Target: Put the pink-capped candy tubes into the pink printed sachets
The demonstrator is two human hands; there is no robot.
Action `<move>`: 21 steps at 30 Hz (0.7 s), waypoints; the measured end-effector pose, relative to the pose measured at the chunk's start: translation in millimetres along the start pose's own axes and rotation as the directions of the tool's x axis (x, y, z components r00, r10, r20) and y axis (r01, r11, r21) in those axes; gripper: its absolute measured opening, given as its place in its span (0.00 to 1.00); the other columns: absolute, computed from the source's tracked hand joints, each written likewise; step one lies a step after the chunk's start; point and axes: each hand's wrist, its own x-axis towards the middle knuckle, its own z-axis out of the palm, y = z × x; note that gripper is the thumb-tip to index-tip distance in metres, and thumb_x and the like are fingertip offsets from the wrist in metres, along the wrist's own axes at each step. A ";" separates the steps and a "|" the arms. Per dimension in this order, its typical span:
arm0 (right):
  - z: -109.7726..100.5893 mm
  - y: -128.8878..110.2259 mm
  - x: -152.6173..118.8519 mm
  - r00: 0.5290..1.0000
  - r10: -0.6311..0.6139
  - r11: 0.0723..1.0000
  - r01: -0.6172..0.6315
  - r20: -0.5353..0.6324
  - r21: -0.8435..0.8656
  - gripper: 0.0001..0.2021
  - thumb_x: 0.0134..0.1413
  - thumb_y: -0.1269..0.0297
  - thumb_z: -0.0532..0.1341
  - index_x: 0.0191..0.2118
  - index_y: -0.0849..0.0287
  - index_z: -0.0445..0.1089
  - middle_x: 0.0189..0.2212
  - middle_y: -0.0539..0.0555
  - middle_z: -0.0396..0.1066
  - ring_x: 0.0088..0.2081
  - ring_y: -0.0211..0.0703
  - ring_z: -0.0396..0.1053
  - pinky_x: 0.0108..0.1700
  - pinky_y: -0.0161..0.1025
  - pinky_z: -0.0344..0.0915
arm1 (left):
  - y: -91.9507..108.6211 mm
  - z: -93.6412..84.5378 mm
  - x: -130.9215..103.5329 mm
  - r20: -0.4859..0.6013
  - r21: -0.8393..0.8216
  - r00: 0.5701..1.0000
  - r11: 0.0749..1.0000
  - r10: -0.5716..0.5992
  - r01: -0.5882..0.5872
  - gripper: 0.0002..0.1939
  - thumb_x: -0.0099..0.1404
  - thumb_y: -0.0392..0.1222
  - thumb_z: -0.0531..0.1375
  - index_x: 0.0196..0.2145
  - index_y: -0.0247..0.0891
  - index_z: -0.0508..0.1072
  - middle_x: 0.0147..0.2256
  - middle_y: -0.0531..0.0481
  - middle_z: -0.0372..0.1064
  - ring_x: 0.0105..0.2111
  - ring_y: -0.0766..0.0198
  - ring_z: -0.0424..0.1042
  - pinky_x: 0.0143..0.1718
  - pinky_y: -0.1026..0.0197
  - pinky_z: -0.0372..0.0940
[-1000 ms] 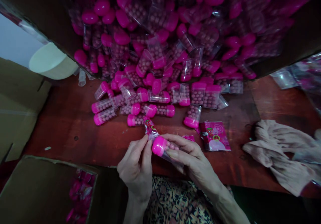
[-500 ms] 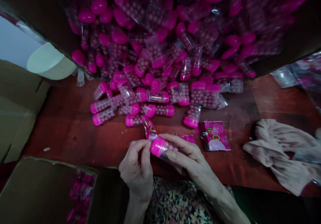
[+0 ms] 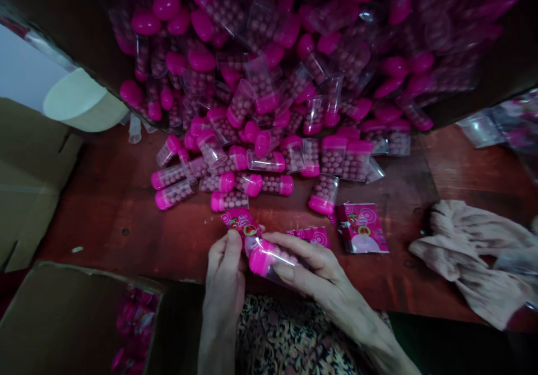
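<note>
My right hand (image 3: 319, 268) is closed around a clear plastic tube of pink candy balls with a bright pink cap (image 3: 260, 257), its capped end turned left. Between the thumb and fingers of my left hand (image 3: 226, 265) is a printed pink wrapper sleeve (image 3: 246, 228), right beside the cap. Whether the cap's end is inside the sleeve I cannot tell. Just behind my right fingers lies another pink wrapper (image 3: 313, 235), partly covered. A small stack of flat pink wrappers (image 3: 365, 228) rests to its right.
Many similar capped tubes (image 3: 263, 83) spill from a large box onto the red-brown table (image 3: 138, 218). A cardboard box (image 3: 75, 308) at lower left holds wrapped pieces (image 3: 137, 319). A pale bowl (image 3: 82, 103) stands at left, a crumpled cloth (image 3: 471, 251) at right.
The wrapper has spread flatter and dropped nearer my left hand, whose thumb now presses on it. The capped tube has shifted slightly down and left in my right hand.
</note>
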 end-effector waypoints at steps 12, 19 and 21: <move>11.5 11.5 -3.8 0.949 -0.263 0.901 0.176 -0.176 -0.396 0.18 0.57 0.58 0.58 0.54 0.45 0.63 0.48 0.49 0.71 0.47 0.46 0.68 0.45 0.44 0.68 | -2.3 -0.4 0.7 0.025 -0.117 0.999 0.993 -0.023 0.026 0.12 0.52 0.46 0.65 0.26 0.33 0.76 0.24 0.50 0.73 0.24 0.70 0.70 0.29 0.68 0.65; 19.7 0.0 2.9 0.870 -0.452 0.852 0.355 -0.198 -0.385 0.14 0.58 0.67 0.56 0.51 0.58 0.65 0.35 0.52 0.74 0.32 0.37 0.72 0.37 0.33 0.71 | -5.6 4.7 -2.1 -0.039 -0.120 0.998 0.991 0.046 -0.050 0.09 0.55 0.43 0.64 0.24 0.34 0.75 0.23 0.51 0.73 0.25 0.70 0.70 0.31 0.69 0.65; 22.4 3.2 3.2 0.846 -0.477 0.836 0.354 -0.239 -0.418 0.15 0.58 0.68 0.56 0.51 0.61 0.65 0.36 0.54 0.74 0.31 0.38 0.72 0.35 0.33 0.71 | -5.6 6.7 -2.3 -0.052 -0.118 0.997 0.990 0.065 -0.071 0.09 0.54 0.43 0.64 0.23 0.34 0.75 0.23 0.51 0.73 0.25 0.70 0.71 0.31 0.69 0.65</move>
